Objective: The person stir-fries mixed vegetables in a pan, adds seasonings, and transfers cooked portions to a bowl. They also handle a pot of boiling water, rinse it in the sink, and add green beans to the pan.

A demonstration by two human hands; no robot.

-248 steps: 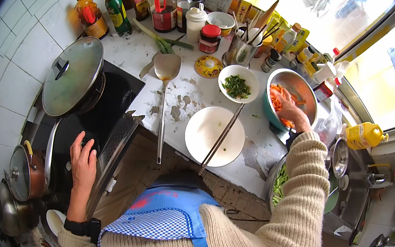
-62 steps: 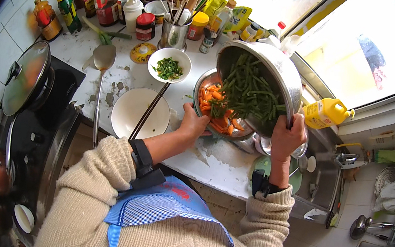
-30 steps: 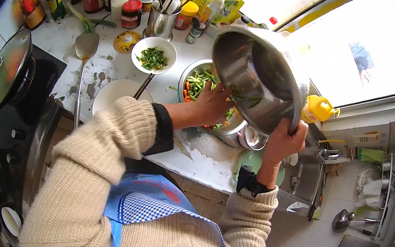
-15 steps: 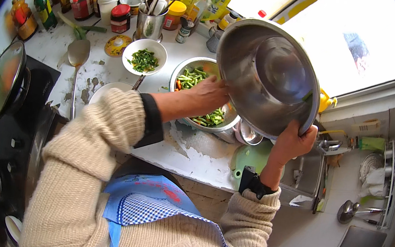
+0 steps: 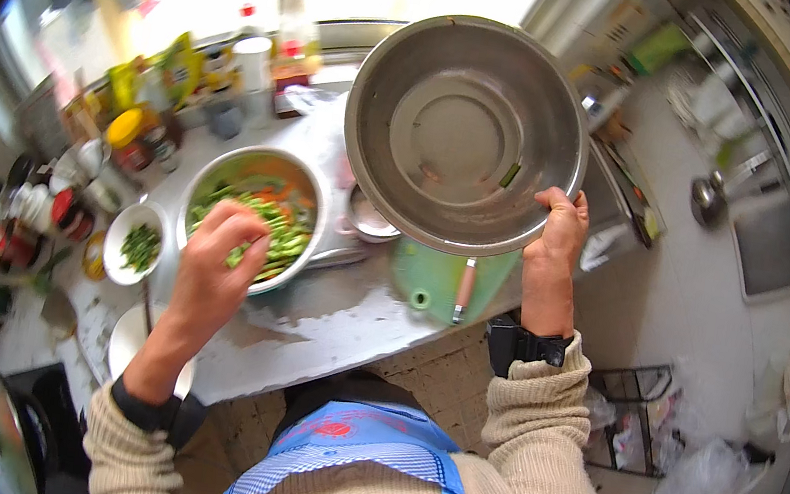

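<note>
My right hand (image 5: pixel 559 232) grips the rim of a large metal basin (image 5: pixel 466 136), held up over the counter and tilted so its inside shows. One small green vegetable piece (image 5: pixel 510 175) clings to its bottom. My left hand (image 5: pixel 220 258) is over a metal bowl (image 5: pixel 265 162) of cut green vegetables (image 5: pixel 289 238) with orange strips among them. Its fingers are curled together; whatever they hold, if anything, cannot be made out.
Beneath the basin, a green cutting board (image 5: pixel 401 273) carries a knife with a brown handle (image 5: pixel 465 287). A small pan (image 5: pixel 373 222) stands beside the bowl. A white bowl (image 5: pixel 117 264) holds chopped greens. Jars and bottles (image 5: pixel 131 147) crowd the left back.
The view has swung to the right. My left hand has left the basin's rim and come over the vegetable bowl. The basin has moved right, away from above the bowl, and its inside faces me more.
</note>
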